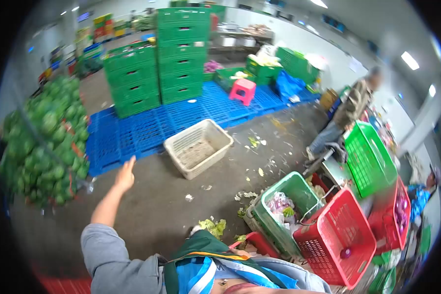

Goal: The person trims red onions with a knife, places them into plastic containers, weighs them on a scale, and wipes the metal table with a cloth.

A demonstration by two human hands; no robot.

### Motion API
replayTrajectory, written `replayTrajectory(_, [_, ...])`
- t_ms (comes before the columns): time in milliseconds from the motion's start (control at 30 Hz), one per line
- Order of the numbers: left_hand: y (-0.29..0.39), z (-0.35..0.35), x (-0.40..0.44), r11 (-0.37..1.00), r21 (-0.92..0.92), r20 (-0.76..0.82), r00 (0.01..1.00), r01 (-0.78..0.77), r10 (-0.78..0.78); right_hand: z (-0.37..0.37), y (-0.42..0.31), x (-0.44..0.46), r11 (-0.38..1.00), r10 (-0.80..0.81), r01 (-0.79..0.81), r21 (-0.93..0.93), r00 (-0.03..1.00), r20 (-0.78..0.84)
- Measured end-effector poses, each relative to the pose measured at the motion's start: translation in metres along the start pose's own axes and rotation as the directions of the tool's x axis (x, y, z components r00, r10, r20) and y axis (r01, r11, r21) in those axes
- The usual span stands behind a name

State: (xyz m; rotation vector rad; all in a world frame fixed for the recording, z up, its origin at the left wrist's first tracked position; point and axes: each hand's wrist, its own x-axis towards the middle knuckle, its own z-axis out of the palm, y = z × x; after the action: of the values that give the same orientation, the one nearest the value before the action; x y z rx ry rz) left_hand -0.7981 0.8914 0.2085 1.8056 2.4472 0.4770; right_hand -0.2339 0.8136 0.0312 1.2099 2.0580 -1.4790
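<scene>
My left hand (125,176) reaches out over the floor with its fingers stretched, holding nothing. To its right, and apart from it, a beige plastic basket (191,169) stands on the dark floor with small brown bits in its bottom. Left of the hand is a big heap of green cabbages (46,142) in netting. Close to my green apron (201,245), a small skin-coloured patch may be my right hand (240,253); its fingers are hidden. Beside me on the right, a red basket (323,240) is tilted, with one purple onion (345,253) inside.
Blue pallets (127,139) carry stacked green crates (182,63) and a pink stool (243,91). A green bin (264,225) holds vegetable scraps and bags. Leaf scraps (213,226) lie on the floor. A person (350,108) stands near a bright green basket (369,159).
</scene>
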Motion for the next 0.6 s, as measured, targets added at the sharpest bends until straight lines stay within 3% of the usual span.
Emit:
replayTrajectory(33, [0.039,-0.030,0.062,0.998,-0.013,-0.051,0.997,-0.064,0.063,-0.015,0.002,0.006,0.998,0.052,-0.051,0.027,0.998,-0.036])
replayTrajectory(67, [0.063,-0.037,0.114,0.961,-0.097,-0.290,0.931,-0.257,0.220,-0.032,0.004,0.014,0.992,0.100,-0.094,0.083,0.993,-0.068])
replayTrajectory(100, [0.093,-0.043,0.157,0.924,-0.264,-0.352,0.919,-0.278,0.176,-0.052,0.006,0.024,0.981,0.138,-0.121,0.150,0.985,-0.107])
replayTrajectory(133, [0.123,-0.036,0.186,0.858,-0.429,-0.361,0.924,-0.283,0.125,-0.071,0.008,0.036,0.932,0.177,-0.117,0.343,0.973,-0.148])
replayTrajectory(167, [0.148,-0.021,0.210,0.766,-0.581,-0.356,0.932,-0.277,0.067,-0.103,0.006,0.045,0.990,0.065,-0.032,0.138,0.970,-0.235])
replayTrajectory(233, [0.150,0.088,0.248,0.739,-0.572,-0.323,0.926,-0.356,0.196,-0.175,-0.017,0.050,0.983,0.059,0.009,0.186,0.931,-0.360])
replayTrajectory(267, [0.164,0.122,0.241,0.859,-0.496,0.047,0.984,-0.127,0.173,-0.212,-0.029,0.052,0.988,0.089,-0.033,0.149,0.919,-0.384])
replayTrajectory(300, [0.167,0.171,0.233,0.836,-0.467,-0.010,0.947,-0.289,0.322,-0.256,-0.039,0.061,0.991,0.112,-0.068,0.117,0.898,-0.425])
replayTrajectory(333, [0.106,0.252,0.233,0.848,-0.107,0.258,0.809,-0.520,0.528,-0.288,-0.042,0.076,0.997,0.075,-0.055,0.055,0.862,-0.502])
replayTrajectory(367, [0.110,0.255,0.212,0.906,-0.145,0.586,0.703,-0.398,0.403,-0.317,-0.040,0.087,0.998,0.053,-0.038,0.040,0.850,-0.524])
replayTrajectory(400, [0.119,0.269,0.213,0.950,-0.165,0.718,0.628,-0.264,0.299,-0.344,-0.037,0.096,0.997,0.048,-0.073,-0.025,0.847,-0.529])
replayTrajectory(433, [0.125,0.282,0.225,0.976,-0.169,0.777,0.591,-0.137,0.217,-0.373,-0.036,0.107,0.989,0.036,-0.107,-0.103,0.844,-0.534])
replayTrajectory(500, [0.143,0.303,0.262,0.988,-0.148,0.830,0.549,0.046,0.098,-0.422,-0.034,0.119,1.000,0.019,-0.021,0.004,0.814,-0.580])
replayTrajectory(533, [0.153,0.312,0.288,0.986,-0.133,0.837,0.544,0.103,0.057,-0.445,-0.029,0.124,0.991,-0.023,0.097,0.088,0.791,-0.612])
replayTrajectory(567, [0.163,0.321,0.317,0.980,-0.130,0.839,0.543,0.149,0.029,-0.470,-0.023,0.130,0.982,0.001,0.105,0.156,0.825,-0.565])
replayTrajectory(600, [0.172,0.331,0.347,0.976,-0.120,0.838,0.545,0.179,0.003,-0.487,-0.008,0.138,0.994,0.030,0.033,0.102,0.827,-0.561])
